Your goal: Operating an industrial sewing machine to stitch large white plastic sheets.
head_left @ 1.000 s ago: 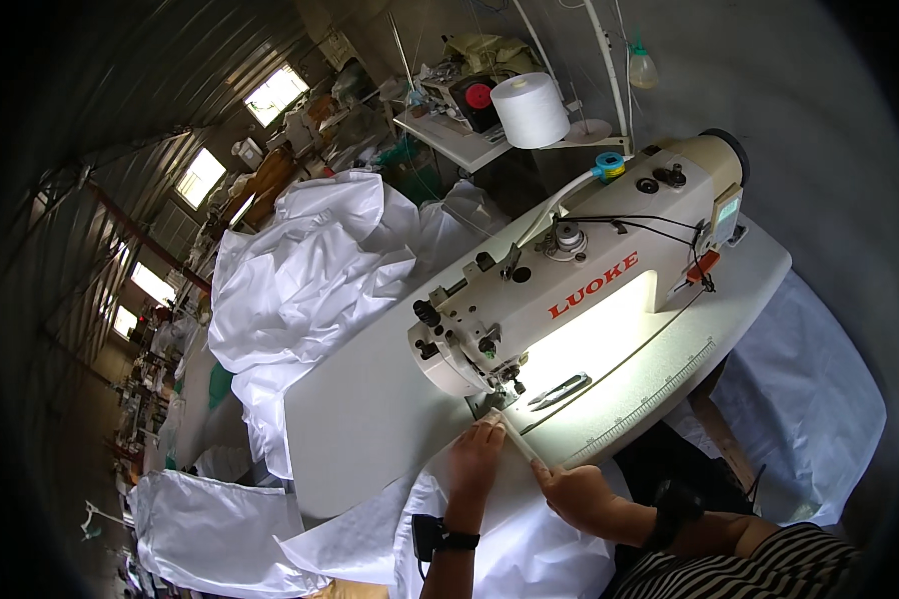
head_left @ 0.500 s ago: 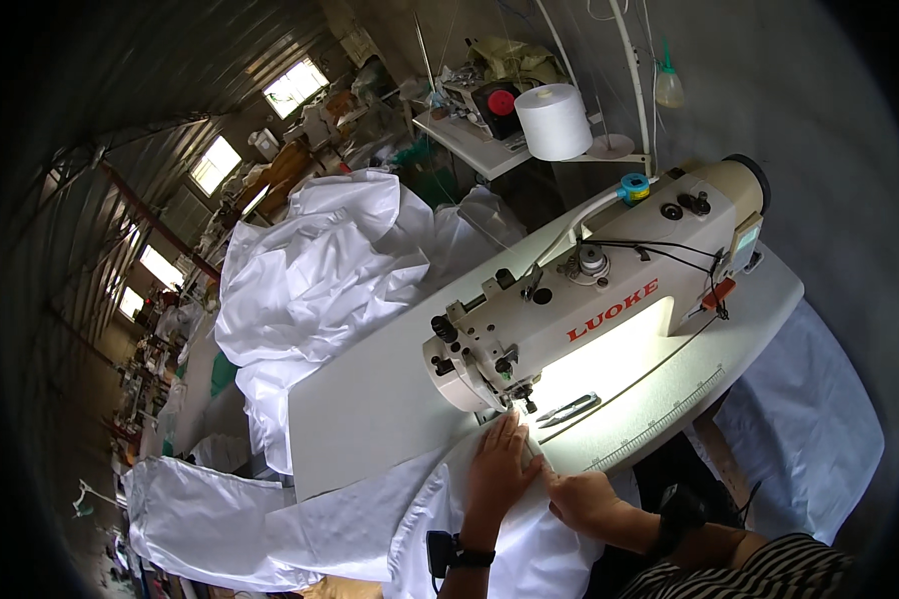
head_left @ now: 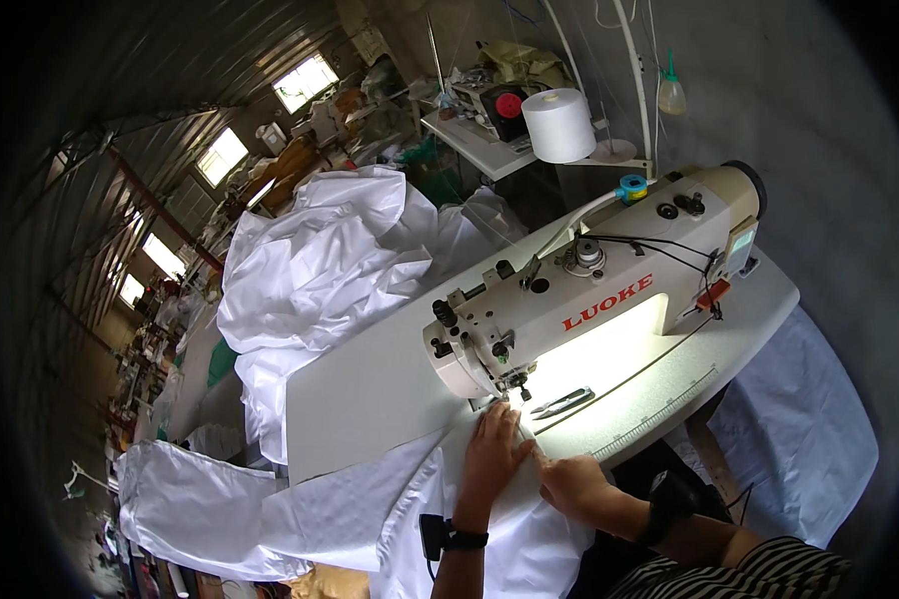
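A white sewing machine (head_left: 529, 317) stands on a pale table with its lamp lit. White fabric (head_left: 315, 529) runs from under its presser foot over the table's front edge. My left hand (head_left: 492, 457) lies flat on the fabric with fingers stretched, their tips just before the needle area. Close to its right, my right hand (head_left: 579, 491) is closed, its fingers curled and pressed at the fabric's edge. How much cloth it pinches is partly hidden. Thread snips (head_left: 563, 402) rest on the lit table bed, just beyond my hands.
A heap of white fabric (head_left: 320, 270) lies behind the table at the left. A white thread cone (head_left: 559, 126) stands behind the machine. More pale cloth (head_left: 799, 429) hangs at the right. Along the table's front edge runs a printed ruler (head_left: 659, 411).
The whole view has shifted slightly. Both hands stay by the presser foot in nearly the same pose, and the fabric at the left sits a little farther left in the picture.
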`<state>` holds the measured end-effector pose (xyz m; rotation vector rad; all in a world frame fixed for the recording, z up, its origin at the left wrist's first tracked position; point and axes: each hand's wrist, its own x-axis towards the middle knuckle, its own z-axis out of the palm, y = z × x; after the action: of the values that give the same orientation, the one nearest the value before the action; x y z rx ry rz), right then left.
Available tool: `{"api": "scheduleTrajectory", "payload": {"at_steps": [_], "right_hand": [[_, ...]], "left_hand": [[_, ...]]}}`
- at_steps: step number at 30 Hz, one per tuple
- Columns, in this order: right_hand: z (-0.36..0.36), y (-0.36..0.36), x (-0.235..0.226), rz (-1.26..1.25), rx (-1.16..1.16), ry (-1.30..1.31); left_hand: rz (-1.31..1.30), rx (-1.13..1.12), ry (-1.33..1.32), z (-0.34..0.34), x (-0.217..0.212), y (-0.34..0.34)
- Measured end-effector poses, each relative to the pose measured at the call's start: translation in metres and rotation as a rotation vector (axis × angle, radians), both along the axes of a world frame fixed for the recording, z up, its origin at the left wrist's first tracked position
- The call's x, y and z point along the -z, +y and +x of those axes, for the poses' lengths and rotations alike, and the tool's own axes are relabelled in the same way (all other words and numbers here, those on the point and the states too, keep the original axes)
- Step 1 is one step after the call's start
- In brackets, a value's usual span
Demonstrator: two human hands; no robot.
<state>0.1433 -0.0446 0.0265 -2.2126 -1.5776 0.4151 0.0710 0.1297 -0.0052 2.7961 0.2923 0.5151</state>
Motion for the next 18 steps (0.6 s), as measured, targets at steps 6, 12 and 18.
{"api": "scheduleTrajectory", "payload": {"at_steps": [6,12,18], "right_hand": [[-0.002,0.004,0.012,0.036,0.004,-0.044],[0.013,0.009,0.02,0.071,-0.006,-0.01],[0.09,0.036,-0.004,0.426,0.212,-0.058]], "left_hand": [[0.174,-0.178,0.064,-0.005,0.019,-0.018],[0.139,-0.182,0.063,-0.007,0.016,-0.01],[0.047,-0.127,0.097,-0.002,0.013,-0.005]]}}
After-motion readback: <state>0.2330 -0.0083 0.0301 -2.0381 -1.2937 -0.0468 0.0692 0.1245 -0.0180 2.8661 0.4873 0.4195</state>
